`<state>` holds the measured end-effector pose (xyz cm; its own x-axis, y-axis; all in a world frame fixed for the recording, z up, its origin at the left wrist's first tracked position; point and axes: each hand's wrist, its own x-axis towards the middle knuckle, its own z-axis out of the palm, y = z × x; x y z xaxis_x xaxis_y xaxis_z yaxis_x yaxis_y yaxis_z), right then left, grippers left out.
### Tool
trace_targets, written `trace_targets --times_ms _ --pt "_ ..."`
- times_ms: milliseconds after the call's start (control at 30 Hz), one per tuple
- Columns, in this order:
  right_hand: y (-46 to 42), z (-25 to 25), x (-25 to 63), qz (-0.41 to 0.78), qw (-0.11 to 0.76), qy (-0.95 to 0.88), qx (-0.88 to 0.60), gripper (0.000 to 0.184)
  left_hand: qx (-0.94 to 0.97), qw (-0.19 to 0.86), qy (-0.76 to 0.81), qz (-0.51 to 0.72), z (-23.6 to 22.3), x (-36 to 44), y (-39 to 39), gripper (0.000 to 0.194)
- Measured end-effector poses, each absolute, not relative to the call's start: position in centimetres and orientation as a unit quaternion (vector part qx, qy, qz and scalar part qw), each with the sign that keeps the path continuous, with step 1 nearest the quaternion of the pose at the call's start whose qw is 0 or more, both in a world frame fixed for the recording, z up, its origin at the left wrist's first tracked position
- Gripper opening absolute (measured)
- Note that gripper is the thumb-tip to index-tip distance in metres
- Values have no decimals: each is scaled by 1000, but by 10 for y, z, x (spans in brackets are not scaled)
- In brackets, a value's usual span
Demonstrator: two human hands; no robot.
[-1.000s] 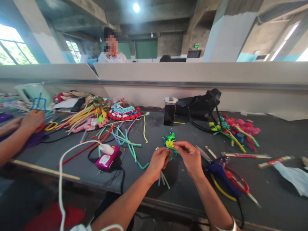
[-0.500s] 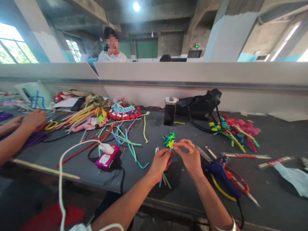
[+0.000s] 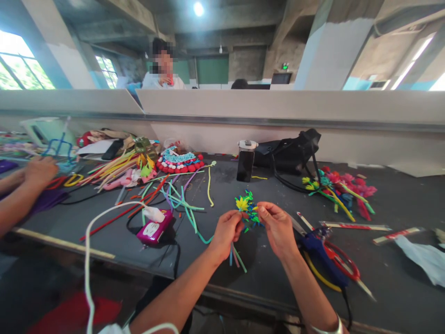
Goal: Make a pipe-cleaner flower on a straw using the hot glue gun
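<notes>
So in the head view, both forearms reach in from the near side, angled toward each other, hands just above the tabletop (image 3: 215, 185). The left hand (image 3: 227, 232) has its grip pinched narrow on a yellow flower (image 3: 242, 204), which pokes out past the fingertips on the far side. 3 thin stems (image 3: 239, 260) hang out below that hand, toward the near edge. The right hand (image 3: 278, 227) is a bit to the right, thumb and finger pinching a small yellow piece (image 3: 256, 208), apart from the flower. Green and blue bits (image 3: 251, 220) sit between and beyond the hands. Curled fingers hide where the stems meet the flower, and the yellow piece is mostly covered, too tiny to make out. Both arms get cut off at the bottom.
</notes>
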<state>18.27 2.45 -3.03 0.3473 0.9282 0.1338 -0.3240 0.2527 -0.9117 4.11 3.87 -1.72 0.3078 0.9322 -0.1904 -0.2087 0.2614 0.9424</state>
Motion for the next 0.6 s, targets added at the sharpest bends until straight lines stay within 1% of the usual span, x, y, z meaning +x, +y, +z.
trace_targets --times_ms 100,233,367,467,600 --pt "25 -30 182 453 691 -359 -434 27 433 685 394 434 -15 39 40 23" --pt "24 -30 179 455 646 -391 -472 25 431 688 391 434 -12 37 39 26" --pt "23 -31 176 432 622 -422 -499 24 443 677 386 444 -11 35 39 32" --pt "23 -32 175 402 604 -457 -515 21 450 659 405 446 -11 35 39 29" --pt "22 -29 175 347 552 -534 -539 15 452 633 441 447 -11 35 40 24"
